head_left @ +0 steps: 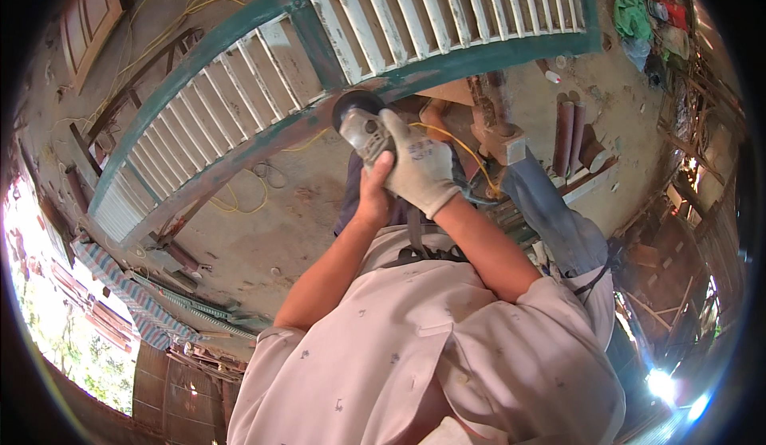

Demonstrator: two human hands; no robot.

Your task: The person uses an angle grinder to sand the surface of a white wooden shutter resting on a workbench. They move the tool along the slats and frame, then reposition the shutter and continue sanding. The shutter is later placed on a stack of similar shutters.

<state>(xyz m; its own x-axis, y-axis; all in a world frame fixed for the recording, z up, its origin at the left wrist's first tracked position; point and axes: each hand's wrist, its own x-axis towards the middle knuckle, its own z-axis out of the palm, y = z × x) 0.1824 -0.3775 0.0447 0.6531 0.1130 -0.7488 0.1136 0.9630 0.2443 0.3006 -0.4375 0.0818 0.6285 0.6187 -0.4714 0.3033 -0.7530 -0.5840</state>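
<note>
A grey angle grinder (365, 131) with a dark round disc (355, 108) is held up to the lower rail of a louvred shutter panel (319, 46), where the disc appears to touch it. The panel has a worn green frame and whitish slats, and part of the rail is rubbed to brown. My right hand (420, 166), in a pale work glove, wraps the grinder's body. Bare, my left hand (377, 190) grips the grinder from the left side, thumb upward; its other fingers are mostly hidden.
A yellow cord (471, 151) curves right of the grinder. Nearby stand a wooden post (504, 143) and a blue-jeaned leg (550, 214). Brown rounded pieces (566, 138) lie to the right; bags (633, 18) sit at far right. A striped sheet (132, 285) lies lower left.
</note>
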